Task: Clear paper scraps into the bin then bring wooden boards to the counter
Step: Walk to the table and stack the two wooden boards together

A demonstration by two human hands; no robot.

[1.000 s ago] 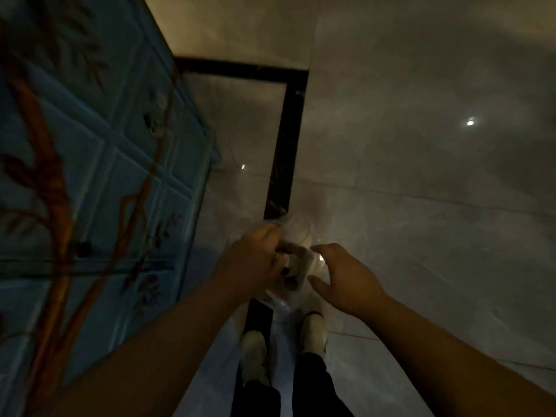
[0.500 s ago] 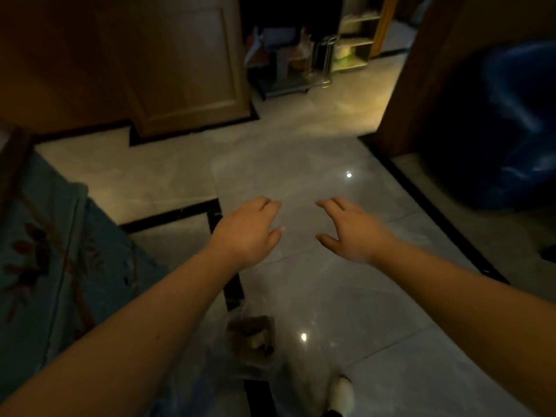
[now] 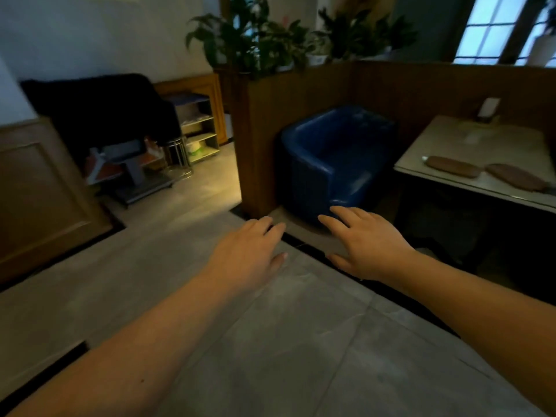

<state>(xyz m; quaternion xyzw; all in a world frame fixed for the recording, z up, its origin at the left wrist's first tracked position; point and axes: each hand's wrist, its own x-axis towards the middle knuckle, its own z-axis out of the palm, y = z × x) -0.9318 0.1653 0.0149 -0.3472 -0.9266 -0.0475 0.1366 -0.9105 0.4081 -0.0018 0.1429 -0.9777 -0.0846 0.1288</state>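
Two flat brown wooden boards lie side by side on a pale table (image 3: pixel 445 139) at the right: one board (image 3: pixel 452 167) nearer the left, the other board (image 3: pixel 516 177) further right. My left hand (image 3: pixel 249 255) and my right hand (image 3: pixel 368 245) are stretched out in front of me over the grey tiled floor, palms down, fingers apart, holding nothing. Both hands are well short of the table. No bin or paper scraps are in view.
A blue armchair (image 3: pixel 334 159) sits in a wood-panelled corner just past my hands, left of the table. Potted plants (image 3: pixel 264 40) top the partition. At the left stand a wooden cabinet (image 3: pixel 39 188), a dark draped shape and low shelves (image 3: pixel 198 127).
The view has swung up from the floor to the room. My hands let go of the clear bag with scraps and are now empty and spread. The table with boards has come into view.
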